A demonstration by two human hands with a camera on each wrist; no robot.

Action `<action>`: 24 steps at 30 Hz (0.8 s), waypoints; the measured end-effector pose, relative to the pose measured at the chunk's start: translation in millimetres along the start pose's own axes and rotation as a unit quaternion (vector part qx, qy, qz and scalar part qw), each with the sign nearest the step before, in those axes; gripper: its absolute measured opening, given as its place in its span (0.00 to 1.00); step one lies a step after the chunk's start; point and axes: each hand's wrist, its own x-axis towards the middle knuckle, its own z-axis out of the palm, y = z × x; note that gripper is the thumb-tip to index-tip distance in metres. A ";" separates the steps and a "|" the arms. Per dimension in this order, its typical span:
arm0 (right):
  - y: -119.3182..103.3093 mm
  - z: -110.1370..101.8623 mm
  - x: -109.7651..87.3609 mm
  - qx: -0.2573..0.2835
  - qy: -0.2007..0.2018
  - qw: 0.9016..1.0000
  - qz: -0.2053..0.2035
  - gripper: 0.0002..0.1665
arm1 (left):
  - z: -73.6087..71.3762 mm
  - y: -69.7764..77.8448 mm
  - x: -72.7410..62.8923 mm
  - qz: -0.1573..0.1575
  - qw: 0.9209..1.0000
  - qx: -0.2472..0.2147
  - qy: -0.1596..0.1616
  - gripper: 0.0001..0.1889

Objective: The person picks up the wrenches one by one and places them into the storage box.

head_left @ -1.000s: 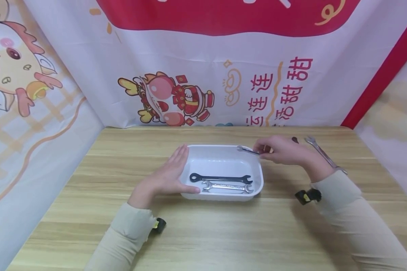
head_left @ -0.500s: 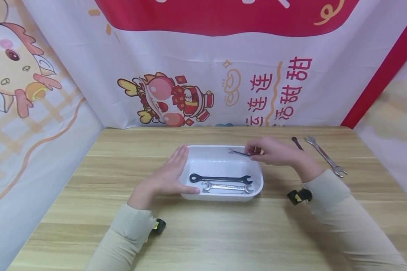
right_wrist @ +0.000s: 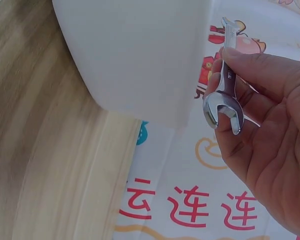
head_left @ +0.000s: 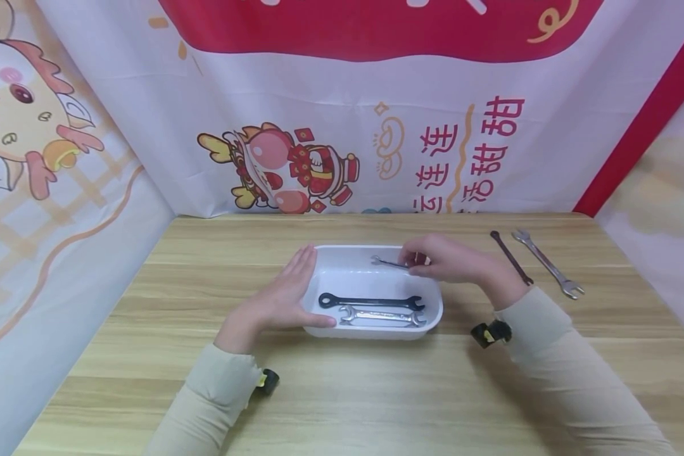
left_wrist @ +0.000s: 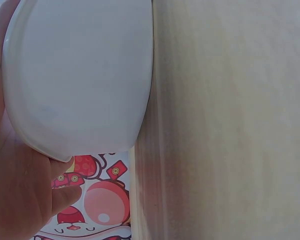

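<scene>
Looks like the placing step: the right hand (head_left: 441,259) pinches a small double open-end wrench (right_wrist: 229,75) over the far side of the white plastic tray (head_left: 439,310), clearance unclear. The left hand (head_left: 278,296) spreads against its left end. Next calls for lowering, then release.

A silver wrench (right_wrist: 229,75) slants above a white tray (head_left: 370,332) holding 2 flat-lying wrenches (head_left: 376,302).
</scene>
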 end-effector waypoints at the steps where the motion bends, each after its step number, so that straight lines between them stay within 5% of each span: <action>1: 0.0 0.8 1.1 0.002 -0.002 1.000 -0.002 0.12 | 0.1 -0.1 0.0 0.000 1.000 0.000 0.000 0.72; 24: 1.8 19.9 17.0 0.037 -0.024 0.999 -0.016 0.12 | 1.5 0.2 0.9 0.001 1.000 -0.001 0.003 0.72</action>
